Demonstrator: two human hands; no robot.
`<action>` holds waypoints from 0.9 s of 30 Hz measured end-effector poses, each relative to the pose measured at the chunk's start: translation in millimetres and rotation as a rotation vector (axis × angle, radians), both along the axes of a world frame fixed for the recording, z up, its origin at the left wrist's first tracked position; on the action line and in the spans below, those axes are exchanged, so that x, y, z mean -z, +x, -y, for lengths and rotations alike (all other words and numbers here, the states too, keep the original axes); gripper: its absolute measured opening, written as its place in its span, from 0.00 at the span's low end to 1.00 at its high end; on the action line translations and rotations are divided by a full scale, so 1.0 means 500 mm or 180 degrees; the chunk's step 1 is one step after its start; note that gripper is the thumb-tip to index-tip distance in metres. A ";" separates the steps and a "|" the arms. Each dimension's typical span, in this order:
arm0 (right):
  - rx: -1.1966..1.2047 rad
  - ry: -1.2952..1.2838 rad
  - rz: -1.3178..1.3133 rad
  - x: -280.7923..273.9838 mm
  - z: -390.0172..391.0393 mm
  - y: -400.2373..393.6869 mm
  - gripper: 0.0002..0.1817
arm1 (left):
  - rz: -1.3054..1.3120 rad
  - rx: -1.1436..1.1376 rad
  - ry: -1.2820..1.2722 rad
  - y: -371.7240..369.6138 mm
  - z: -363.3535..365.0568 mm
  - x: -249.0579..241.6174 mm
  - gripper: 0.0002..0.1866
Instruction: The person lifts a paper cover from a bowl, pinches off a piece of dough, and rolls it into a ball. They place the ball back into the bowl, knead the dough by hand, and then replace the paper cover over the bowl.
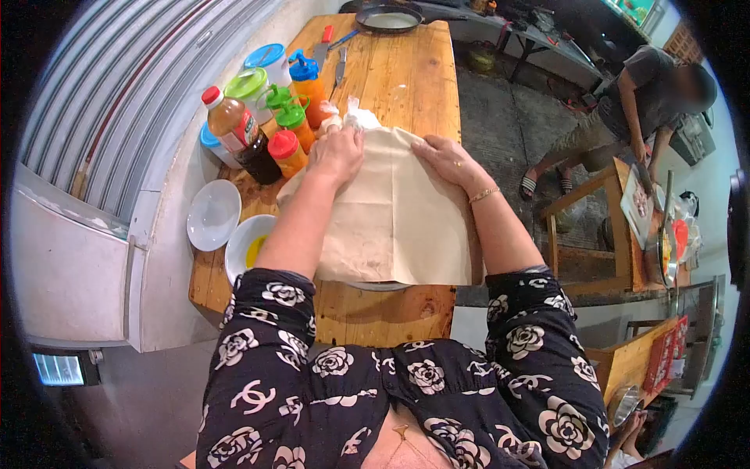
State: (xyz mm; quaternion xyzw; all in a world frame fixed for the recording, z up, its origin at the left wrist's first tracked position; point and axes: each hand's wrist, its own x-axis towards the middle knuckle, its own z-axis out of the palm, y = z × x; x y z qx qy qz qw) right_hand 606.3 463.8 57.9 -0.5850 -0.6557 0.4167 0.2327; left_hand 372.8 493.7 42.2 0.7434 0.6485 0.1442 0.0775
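A large sheet of brown paper point(391, 211) with fold creases spreads across the middle of the wooden table. My left hand point(340, 155) is closed on its far left edge, beside a crumpled white piece point(361, 115) that could be plastic or tissue. At the far right edge, my right hand point(451, 162) grips the paper, fingertips partly hidden. Under the near edge shows a sliver of a round pale rim point(376, 286); the rest of that vessel is covered. Close to my left hand stand squeeze bottles with a red lid point(286, 148) and a green lid point(291, 121).
On the table's left are a dark sauce bottle point(248, 141), lidded tubs point(267, 61), a white bowl point(214, 215) and a bowl with yellow liquid point(248, 242). Knives point(341, 69) and a frying pan point(389, 19) lie farther back. A person point(652, 102) works at another table on the right.
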 end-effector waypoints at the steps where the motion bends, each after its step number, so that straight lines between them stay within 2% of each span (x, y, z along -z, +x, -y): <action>1: 0.0088 0.0040 -0.0168 0.016 -0.001 0.003 0.26 | 0.0058 0.0047 -0.0178 -0.005 -0.003 -0.005 0.21; 3: 0.0285 0.0133 -0.0520 0.053 -0.012 0.014 0.27 | 0.0215 0.0257 -0.0428 -0.029 -0.017 0.004 0.21; 5: 0.0189 -0.0098 -0.0318 0.048 -0.008 0.031 0.29 | 0.0439 0.0551 -0.0556 -0.064 -0.032 0.023 0.22; 6: 0.0095 -0.0068 -0.0257 0.050 -0.004 0.037 0.29 | 0.0480 0.0652 -0.0602 -0.069 -0.015 -0.002 0.23; 11: 0.0212 -0.0128 -0.0235 0.030 0.020 0.031 0.32 | 0.0398 0.0501 -0.0680 -0.096 0.000 -0.004 0.24; 14: 0.0543 0.0203 -0.0289 0.056 0.020 0.023 0.33 | 0.0468 0.0527 -0.0681 -0.102 0.011 -0.011 0.26; 17: 0.0490 0.0379 -0.0157 0.047 0.042 0.012 0.36 | 0.0459 0.0467 -0.0662 -0.101 0.016 -0.004 0.26; 20: 0.0428 0.0754 0.0548 0.050 0.067 0.011 0.34 | 0.0387 0.0269 -0.0486 -0.096 0.028 0.009 0.26; 23: 0.0583 0.0833 0.0123 0.082 0.061 0.021 0.31 | 0.0337 0.0134 -0.0370 -0.095 0.033 0.010 0.26; 27: 0.0533 0.0401 -0.0671 0.058 0.073 0.025 0.26 | 0.0341 0.0158 -0.0381 -0.102 0.023 0.016 0.25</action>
